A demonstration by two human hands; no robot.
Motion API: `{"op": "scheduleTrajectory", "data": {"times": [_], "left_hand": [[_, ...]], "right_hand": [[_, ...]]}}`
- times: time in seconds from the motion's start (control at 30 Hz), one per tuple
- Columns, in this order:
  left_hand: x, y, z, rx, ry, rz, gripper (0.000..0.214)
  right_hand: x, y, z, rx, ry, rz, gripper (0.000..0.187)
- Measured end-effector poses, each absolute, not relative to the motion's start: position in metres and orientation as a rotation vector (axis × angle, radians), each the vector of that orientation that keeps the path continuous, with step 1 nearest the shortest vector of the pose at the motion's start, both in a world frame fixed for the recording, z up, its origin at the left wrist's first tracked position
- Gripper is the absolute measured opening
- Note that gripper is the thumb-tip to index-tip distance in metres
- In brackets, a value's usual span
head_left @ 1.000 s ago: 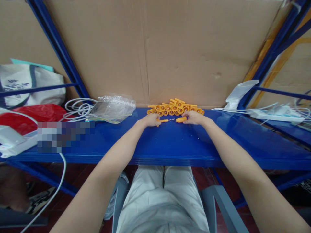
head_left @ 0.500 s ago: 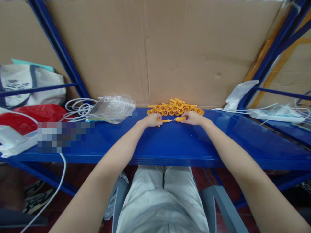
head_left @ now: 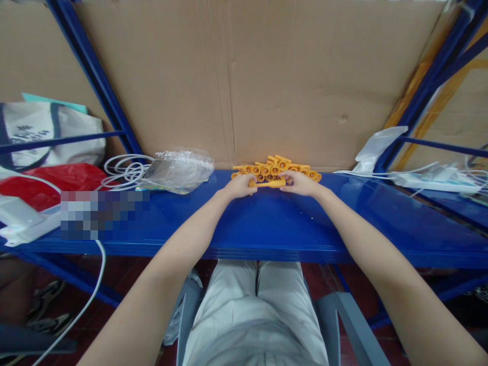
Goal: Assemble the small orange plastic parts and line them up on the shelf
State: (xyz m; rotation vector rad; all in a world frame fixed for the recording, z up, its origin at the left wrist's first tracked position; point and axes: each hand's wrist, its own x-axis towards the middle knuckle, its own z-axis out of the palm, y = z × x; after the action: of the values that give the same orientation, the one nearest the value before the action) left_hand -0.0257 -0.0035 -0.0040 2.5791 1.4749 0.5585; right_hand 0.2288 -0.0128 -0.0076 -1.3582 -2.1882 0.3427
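Note:
My left hand [head_left: 241,186] is closed on a yellow ridged plastic rod [head_left: 262,185] with a crosswise end piece by the fingers. Opposite it, my right hand [head_left: 299,183] pinches a smooth yellow plastic tube [head_left: 275,183]. Rod and tube lie in one line just above the table and meet end to end; whether the rod's tip is inside the tube I cannot tell. Right behind both hands is a pile of yellow hollow plastic pieces [head_left: 282,166], their round open ends facing me. The hands partly hide the pile's lower row.
A blue metal table [head_left: 267,223] stands against a cardboard wall [head_left: 285,81]. To the left are clear plastic bags [head_left: 179,172], a coiled white cable [head_left: 127,170] and a red bag [head_left: 76,178]. A white power strip [head_left: 434,180] lies at the right.
The yellow rod and tube have come together, and the thin coiled wire that showed in the gap between them is now out of sight. Both hands have moved slightly up and closer.

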Motion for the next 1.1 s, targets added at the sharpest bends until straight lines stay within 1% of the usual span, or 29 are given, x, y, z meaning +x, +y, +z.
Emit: {"op": "scheduleTrajectory", "data": {"times": [0.07, 0.1, 0.23, 0.3, 0.47, 0.6, 0.77, 0.9, 1.0, 1.1], "left_hand": [[-0.026, -0.002, -0.005, 2.577, 1.481, 0.582, 0.032], [-0.026, -0.001, -0.006, 2.586, 1.487, 0.599, 0.031], [-0.027, 0.003, -0.009, 2.65, 1.498, 0.673, 0.032], [-0.027, 0.005, -0.01, 2.679, 1.483, 0.71, 0.032], [-0.027, 0.004, -0.011, 2.715, 1.474, 0.765, 0.03], [-0.027, 0.003, -0.01, 2.717, 1.498, 0.792, 0.033], [-0.028, 0.004, -0.009, 2.72, 1.497, 0.781, 0.033], [-0.028, 0.006, -0.01, 2.709, 1.474, 0.81, 0.034], [-0.029, 0.007, -0.011, 2.697, 1.489, 0.815, 0.034], [-0.029, 0.008, -0.012, 2.689, 1.496, 0.815, 0.033]], "right_hand": [[0.235, -0.008, -0.009, -1.317, -2.135, 0.491, 0.051], [0.238, -0.006, -0.009, -1.289, -2.096, 0.566, 0.049], [0.246, -0.003, -0.009, -1.165, -1.948, 0.851, 0.025], [0.245, -0.006, -0.007, -1.137, -1.902, 0.97, 0.021], [0.235, -0.016, -0.005, -1.246, -1.741, 1.149, 0.041], [0.228, -0.016, -0.009, -1.334, -1.646, 1.222, 0.055], [0.226, -0.012, -0.012, -1.375, -1.65, 1.246, 0.062], [0.23, -0.01, -0.011, -1.353, -1.655, 1.284, 0.061], [0.236, -0.01, -0.01, -1.32, -1.664, 1.369, 0.053], [0.24, -0.011, -0.009, -1.293, -1.659, 1.384, 0.029]]}}
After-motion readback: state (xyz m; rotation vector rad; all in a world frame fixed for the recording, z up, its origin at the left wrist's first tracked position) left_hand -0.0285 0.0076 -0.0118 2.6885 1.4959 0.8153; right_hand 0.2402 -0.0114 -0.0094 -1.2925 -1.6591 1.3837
